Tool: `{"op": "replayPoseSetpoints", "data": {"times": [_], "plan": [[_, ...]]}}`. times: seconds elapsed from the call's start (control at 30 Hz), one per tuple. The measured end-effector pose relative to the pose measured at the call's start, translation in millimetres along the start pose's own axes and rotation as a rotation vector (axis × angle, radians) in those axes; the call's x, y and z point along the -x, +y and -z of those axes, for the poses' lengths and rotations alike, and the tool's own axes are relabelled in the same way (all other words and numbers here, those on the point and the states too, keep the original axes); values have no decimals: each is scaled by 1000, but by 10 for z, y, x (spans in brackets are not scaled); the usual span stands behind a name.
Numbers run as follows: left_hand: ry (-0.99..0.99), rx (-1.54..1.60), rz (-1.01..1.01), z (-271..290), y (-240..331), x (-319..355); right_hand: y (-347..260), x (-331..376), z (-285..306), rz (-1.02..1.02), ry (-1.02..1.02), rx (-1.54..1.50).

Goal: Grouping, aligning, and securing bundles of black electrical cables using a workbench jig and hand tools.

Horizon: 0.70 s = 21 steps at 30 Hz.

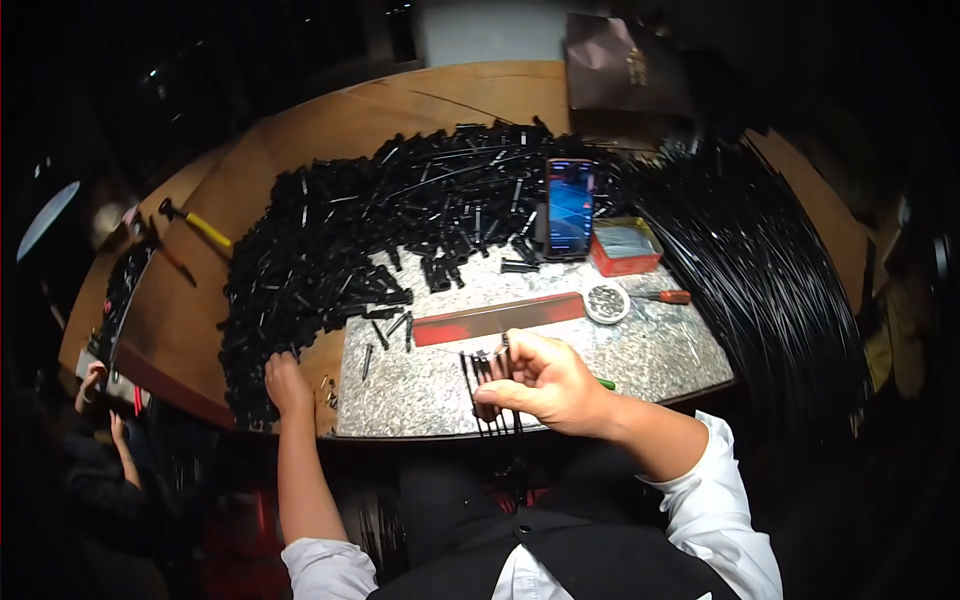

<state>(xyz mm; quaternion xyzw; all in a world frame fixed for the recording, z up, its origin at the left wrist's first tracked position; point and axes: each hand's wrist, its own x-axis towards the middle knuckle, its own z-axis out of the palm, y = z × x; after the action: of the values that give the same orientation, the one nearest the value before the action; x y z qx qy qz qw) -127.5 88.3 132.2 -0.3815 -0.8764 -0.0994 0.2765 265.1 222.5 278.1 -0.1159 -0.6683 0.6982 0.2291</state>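
Observation:
My right hand (pixel 548 388) is closed over the front of the speckled board (pixel 640 350). Between its thumb and fingers it pinches several thin black rods (pixel 482 372), which hang side by side, their lower ends past the board's edge. My left hand (pixel 287 384) reaches into the near left end of a big heap of short black tube-like parts (pixel 330 250). Its fingertips are hidden among those parts, so whether it grips one cannot be made out. A long red-edged metal bar (pixel 500 319) lies across the board just beyond my right hand.
A lit phone (pixel 570 208) stands upright beside a red box (pixel 627 248). Near them are a round white tub of small metal pieces (pixel 606 301) and a red-handled tool (pixel 674 297). Long black rods (pixel 750 260) cover the right side. A yellow-handled hammer (pixel 205 228) lies left; another person's hand (pixel 94 376) shows beyond.

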Motion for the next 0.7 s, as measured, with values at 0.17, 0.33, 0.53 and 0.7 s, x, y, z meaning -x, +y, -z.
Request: {"op": "replayPoseSetpoints", "data": {"times": [0.17, 0.33, 0.53, 0.7], "plan": [[-27, 4, 106, 53, -23, 25, 93, -19, 23, 58, 2, -4], [127, 650, -90, 764, 660, -115, 109, -47, 76, 28, -11, -119], [-238, 1912, 46, 1675, 1413, -4, 39, -68, -12, 39, -50, -111], [-460, 2191, -29, 1855, 1812, 101, 56, -50, 41, 24, -65, -158]]}}
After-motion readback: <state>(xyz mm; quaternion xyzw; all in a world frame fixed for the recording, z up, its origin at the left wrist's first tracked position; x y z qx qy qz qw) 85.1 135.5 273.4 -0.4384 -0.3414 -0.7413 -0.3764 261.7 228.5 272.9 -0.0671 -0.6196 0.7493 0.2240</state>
